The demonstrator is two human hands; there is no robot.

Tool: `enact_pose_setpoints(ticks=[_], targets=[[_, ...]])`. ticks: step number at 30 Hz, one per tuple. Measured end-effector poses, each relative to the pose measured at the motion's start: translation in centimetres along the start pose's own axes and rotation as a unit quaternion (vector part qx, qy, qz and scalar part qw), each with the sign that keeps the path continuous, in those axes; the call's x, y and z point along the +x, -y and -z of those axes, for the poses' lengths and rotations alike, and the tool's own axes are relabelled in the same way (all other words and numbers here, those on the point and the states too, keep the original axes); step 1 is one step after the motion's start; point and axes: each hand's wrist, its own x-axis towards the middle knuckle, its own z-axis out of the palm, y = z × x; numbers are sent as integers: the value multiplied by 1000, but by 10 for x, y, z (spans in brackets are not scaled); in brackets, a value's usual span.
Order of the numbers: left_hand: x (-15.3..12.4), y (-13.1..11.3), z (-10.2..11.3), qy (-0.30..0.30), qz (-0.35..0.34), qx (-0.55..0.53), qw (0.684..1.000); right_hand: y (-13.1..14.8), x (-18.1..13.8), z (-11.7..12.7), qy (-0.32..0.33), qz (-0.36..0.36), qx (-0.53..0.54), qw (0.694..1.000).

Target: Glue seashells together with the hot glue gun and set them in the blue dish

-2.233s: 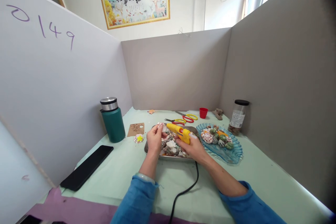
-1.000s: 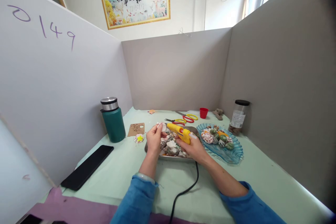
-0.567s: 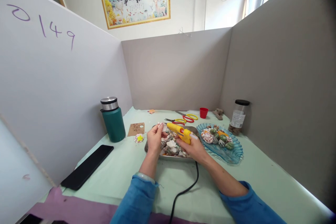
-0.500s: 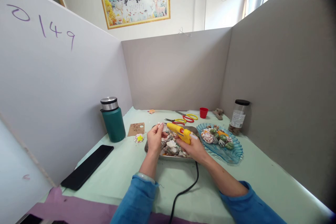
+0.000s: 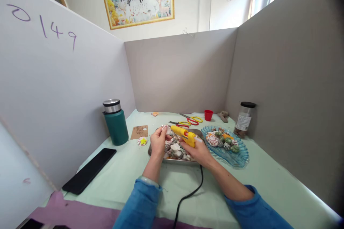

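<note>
My right hand [image 5: 198, 151] is wrapped round a yellow glue gun [image 5: 185, 135], its nozzle pointing left. Between the thumb and fingers of my left hand [image 5: 159, 141] is a small whitish shell piece [image 5: 164, 127], mostly covered by the fingertips. The nozzle is at or very close to that piece; whether they touch I cannot tell. Below both hands lies a metal tray [image 5: 177, 162] filled with shells [image 5: 176, 147]. A black cord [image 5: 189, 195] runs from the glue gun's side of the tray down to the table's front edge.
On the right are a blue plate [image 5: 243, 159] of shells and a lidded jar [image 5: 243, 120]. Scissors [image 5: 192, 120] and a red cup [image 5: 208, 115] stand behind the tray. A green bottle [image 5: 116, 123], brown card [image 5: 139, 132], flower-like disc [image 5: 142, 141] and black phone-like slab [image 5: 90, 171] are left.
</note>
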Motion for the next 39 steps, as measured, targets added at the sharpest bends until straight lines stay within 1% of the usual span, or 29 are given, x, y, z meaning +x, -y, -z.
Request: enact_pose_setpoints(ticks=[14,22,32,39], targets=[[-1,-2,0,-2,-14,19,1000,0,0,0,-5,3,1,1000],[-4,-6,-1,16,-16,32,999,-1,0,-1,-3,0,5,1000],[-2,2,2,25,-43,81,995,6,-1,-3,-2,-9,3,1000],[-1,3,2,23,-48,109,993,2,0,-2,-2,-7,2,1000]])
